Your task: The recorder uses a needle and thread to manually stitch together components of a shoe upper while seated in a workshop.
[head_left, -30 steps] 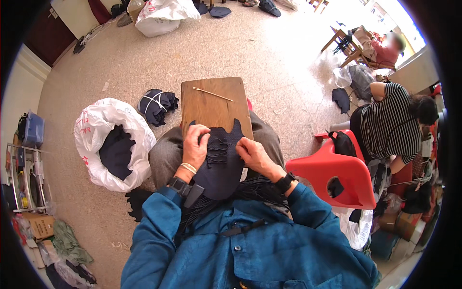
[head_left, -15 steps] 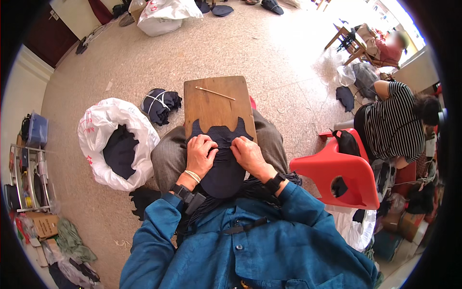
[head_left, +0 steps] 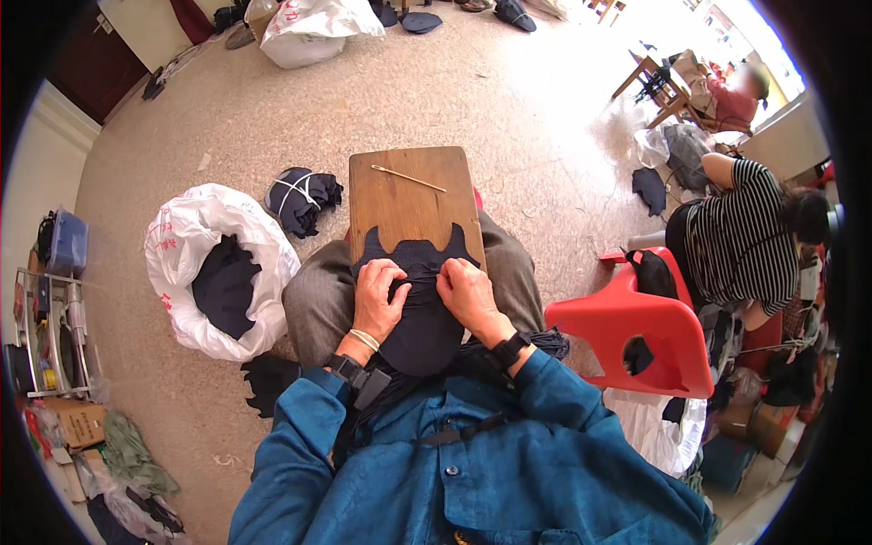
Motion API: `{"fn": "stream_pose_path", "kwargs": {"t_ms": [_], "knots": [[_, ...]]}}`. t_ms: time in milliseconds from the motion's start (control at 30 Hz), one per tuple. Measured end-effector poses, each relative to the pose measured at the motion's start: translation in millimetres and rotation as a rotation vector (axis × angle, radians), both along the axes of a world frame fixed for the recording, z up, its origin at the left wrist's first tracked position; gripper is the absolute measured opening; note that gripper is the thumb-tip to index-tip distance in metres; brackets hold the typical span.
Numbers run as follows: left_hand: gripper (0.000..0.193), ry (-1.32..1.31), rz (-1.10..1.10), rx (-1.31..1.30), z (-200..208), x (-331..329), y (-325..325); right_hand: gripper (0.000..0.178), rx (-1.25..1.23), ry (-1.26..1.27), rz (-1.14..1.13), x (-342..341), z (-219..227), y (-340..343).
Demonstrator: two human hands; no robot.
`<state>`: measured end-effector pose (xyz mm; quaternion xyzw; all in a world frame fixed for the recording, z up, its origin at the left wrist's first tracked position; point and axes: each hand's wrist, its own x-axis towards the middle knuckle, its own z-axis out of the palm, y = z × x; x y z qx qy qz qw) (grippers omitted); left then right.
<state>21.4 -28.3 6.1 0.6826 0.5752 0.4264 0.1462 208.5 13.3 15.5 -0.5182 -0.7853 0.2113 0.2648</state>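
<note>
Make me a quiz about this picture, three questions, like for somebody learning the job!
1. True or false: the left hand and the right hand both touch the dark piece.

2. Where is the thin stick?
A) in the white bag
B) on the wooden board
C) on the floor

3. Fill in the colour: the plastic chair near the person in stripes is ____.

Key: 1. True; 2. B; 3. red

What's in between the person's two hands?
In the head view, between the left hand and right hand lies the middle of the dark piece, with thin dark cords across it.
</note>
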Motion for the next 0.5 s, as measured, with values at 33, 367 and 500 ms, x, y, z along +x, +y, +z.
{"fn": "stream_pose_path", "kwargs": {"t_ms": [33, 367, 500], "knots": [[0.021, 0.000, -0.004, 0.007, 0.7, 0.0, -1.0, 0.013, -0.006, 0.014, 0.011, 0.6, -0.1, -0.7], [0.006, 0.224, -0.002, -0.028, 14.9, 8.4, 19.9, 0.012, -0.224, 0.272, -0.089, 12.7, -1.8, 2.8], [0.005, 0.295, -0.087, -0.083, 15.2, 11.4, 33.3, 0.012, -0.221, 0.254, -0.103, 12.2, -4.3, 3.4]]}}
